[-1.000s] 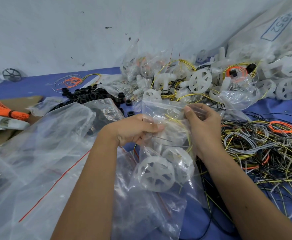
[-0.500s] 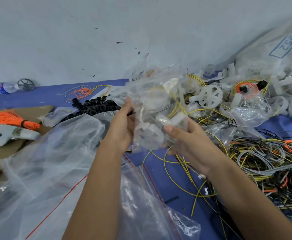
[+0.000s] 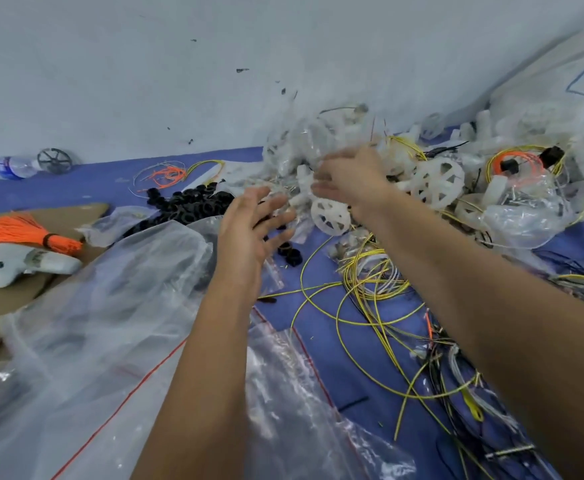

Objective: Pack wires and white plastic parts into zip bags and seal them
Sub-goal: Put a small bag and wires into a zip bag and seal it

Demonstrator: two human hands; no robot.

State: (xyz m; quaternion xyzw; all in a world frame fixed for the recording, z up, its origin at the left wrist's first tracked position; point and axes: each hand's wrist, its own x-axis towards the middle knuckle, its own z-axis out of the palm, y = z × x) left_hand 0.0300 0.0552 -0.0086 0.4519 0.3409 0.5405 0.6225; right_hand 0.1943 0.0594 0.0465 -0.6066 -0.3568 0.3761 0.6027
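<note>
My left hand (image 3: 252, 226) is stretched forward with its fingers spread and holds nothing. Further forward, my right hand (image 3: 346, 178) is also spread with nothing in it. Just past its fingertips a filled clear zip bag (image 3: 301, 143) is a blur against the heap of packed bags and white plastic parts (image 3: 436, 181); I cannot tell whether it has landed. One white plastic wheel (image 3: 330, 216) lies below my right wrist. Loose yellow wires (image 3: 363, 275) coil on the blue cloth between my arms. Empty zip bags with a red line (image 3: 110, 323) lie under my left arm.
Black rings (image 3: 186, 206) are heaped ahead of the empty bags. An orange wire bundle (image 3: 23, 230) and a white controller (image 3: 23, 265) lie on cardboard (image 3: 86, 209) at the left. A wire tangle (image 3: 456, 393) fills the lower right. A big sack (image 3: 543, 91) leans on the wall.
Both hands held the filled bag a moment ago. They have let go of it and opened, and the bag has moved forward toward the heap at the wall.
</note>
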